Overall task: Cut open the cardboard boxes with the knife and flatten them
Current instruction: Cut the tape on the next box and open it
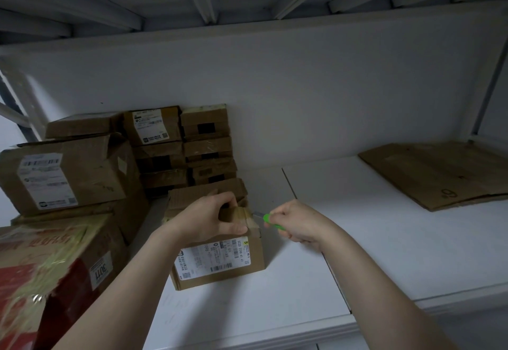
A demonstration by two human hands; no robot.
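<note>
White shelf [384, 239] boards carry everything, with the underside of another shelf overhead. On the left, brown cardboard boxes are piled against the back wall: a big dented box [68, 176] with a white shipping label, and just to its right a stack of smaller boxes [192, 143]. At the near left edge sits a red printed box [41, 281], wrapped in yellowed tape. Far right, well apart from the pile, a flattened sheet of cardboard [439, 174] lies flat on the shelf.

In the middle, in front of the stack, stands the small box [220, 259] with its labelled side facing the camera. The left hand [211, 217] grips its top, fingers curled over the far flap and thumb along the near edge. The right hand [297, 223], just right of the box, is closed in a fist round the green handle of the knife [270, 222]. Its short blade points left and meets the taped upper right corner of the small box.
</note>
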